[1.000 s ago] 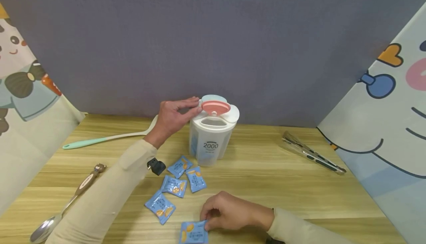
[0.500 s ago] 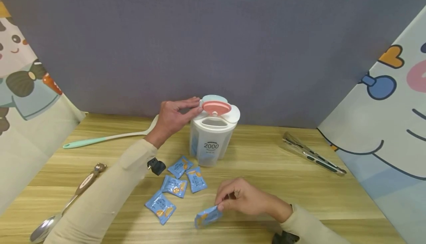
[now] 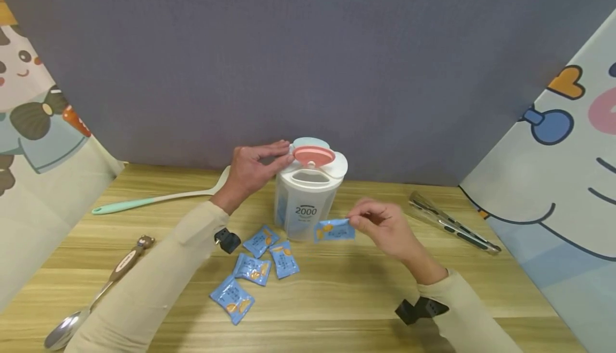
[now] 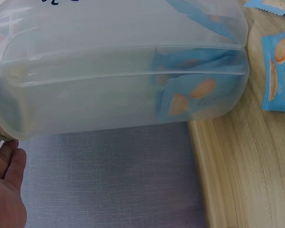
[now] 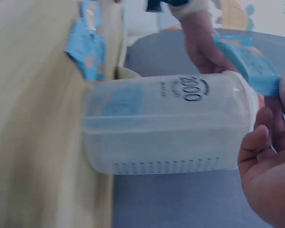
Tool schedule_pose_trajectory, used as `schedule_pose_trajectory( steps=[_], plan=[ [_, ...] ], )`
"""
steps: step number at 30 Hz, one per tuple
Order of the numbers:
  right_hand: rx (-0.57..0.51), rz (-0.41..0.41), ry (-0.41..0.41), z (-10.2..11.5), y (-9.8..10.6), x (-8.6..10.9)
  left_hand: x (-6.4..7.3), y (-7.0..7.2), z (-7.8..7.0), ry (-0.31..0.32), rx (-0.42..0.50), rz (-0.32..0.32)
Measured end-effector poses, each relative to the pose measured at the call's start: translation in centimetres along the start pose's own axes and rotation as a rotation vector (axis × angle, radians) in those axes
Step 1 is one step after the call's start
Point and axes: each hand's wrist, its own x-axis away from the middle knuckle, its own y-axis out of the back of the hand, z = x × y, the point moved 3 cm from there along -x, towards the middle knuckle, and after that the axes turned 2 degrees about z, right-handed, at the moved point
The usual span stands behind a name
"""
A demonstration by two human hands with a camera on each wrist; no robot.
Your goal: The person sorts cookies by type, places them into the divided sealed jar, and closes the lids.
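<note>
A translucent plastic container [image 3: 305,206] marked 2000 stands upright near the back wall, its white lid [image 3: 335,167] on. The cap [image 3: 313,156] is flipped up, showing its red inner side behind an oval opening. With straight fingers my left hand [image 3: 255,168] touches the lid's left side. Between thumb and fingers of my right hand [image 3: 385,227] a blue snack packet [image 3: 335,230] is pinched at one end, in front of the container's lower right. Through the wall, the left wrist view shows blue packets [image 4: 199,92] inside at the bottom.
Several blue packets [image 3: 252,269] lie on the wooden table [image 3: 337,315] in front of the container. Left of them are a spatula with a mint handle [image 3: 122,206] and a large spoon [image 3: 72,327]. Tongs [image 3: 454,225] lie at the right, and a grey wall [image 3: 308,64] rises behind.
My right hand has lifted the packet off the table's front and carried it up and right, toward the container. My left hand stays at the lid.
</note>
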Motion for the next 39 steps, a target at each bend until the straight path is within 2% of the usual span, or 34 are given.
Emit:
schedule_pose_trajectory(
  steps=[6,10,15,25,32,39],
  plan=[
    [-0.022,-0.208,0.057,0.5,1.5,-2.1,0.0,-0.1,-0.4,0.001,-0.005,-0.007],
    [0.014,-0.293,0.057,1.0,2.2,-3.3,-0.2,0.2,-2.2,0.009,-0.007,0.003],
    [0.077,-0.347,0.055,1.3,2.8,-4.7,-0.3,0.6,-4.0,0.014,-0.013,0.01],
    [0.11,-0.353,0.039,1.3,2.8,-6.2,-0.2,0.6,-4.1,0.011,0.0,0.009],
    [0.173,-0.3,0.017,1.0,2.4,-7.2,-0.2,0.6,-4.2,0.017,-0.005,0.015],
    [0.229,-0.244,0.039,2.8,1.3,-8.1,-0.3,0.6,-4.2,0.023,-0.01,0.016]
  ],
)
